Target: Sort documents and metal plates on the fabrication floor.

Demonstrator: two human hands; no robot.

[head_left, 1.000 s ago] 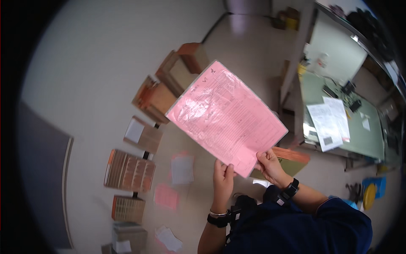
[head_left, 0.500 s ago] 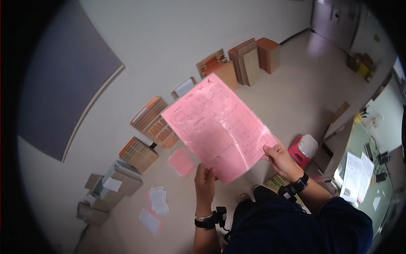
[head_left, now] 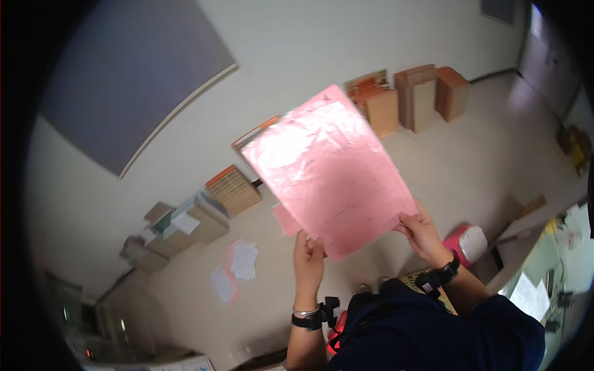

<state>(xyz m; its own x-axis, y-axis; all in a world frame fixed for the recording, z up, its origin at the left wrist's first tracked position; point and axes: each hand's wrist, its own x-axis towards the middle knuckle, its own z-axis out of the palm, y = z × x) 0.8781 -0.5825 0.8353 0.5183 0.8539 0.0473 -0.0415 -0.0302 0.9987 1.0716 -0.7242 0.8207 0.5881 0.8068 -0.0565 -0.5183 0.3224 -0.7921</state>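
Observation:
A pink sheet in a shiny clear sleeve [head_left: 346, 185] is held up in front of me, tilted, with bright glare over its upper part. My left hand [head_left: 308, 250] pinches its lower left corner between thumb and fingers. At the lower right edge, my right hand [head_left: 422, 232] grips it with the thumb on top. Black straps with small boxes sit on both wrists. Behind the sheet, partly hidden by it, a pink paper [head_left: 285, 220] lies on the floor. White and pink papers [head_left: 244, 260] are spread on the floor left of my left hand.
Cardboard stacks and boxes [head_left: 451, 93] line the wall, with a slatted bundle [head_left: 234, 190] and grey-brown boxes [head_left: 204, 216] further left. A pink stool with a pale top [head_left: 473, 242] stands on the right, near a desk [head_left: 566, 250] bearing papers and cables.
My view has turned, so the room's things shift to the right in the picture. The pink sheet tilts differently and now catches strong glare; both hands keep their hold on it.

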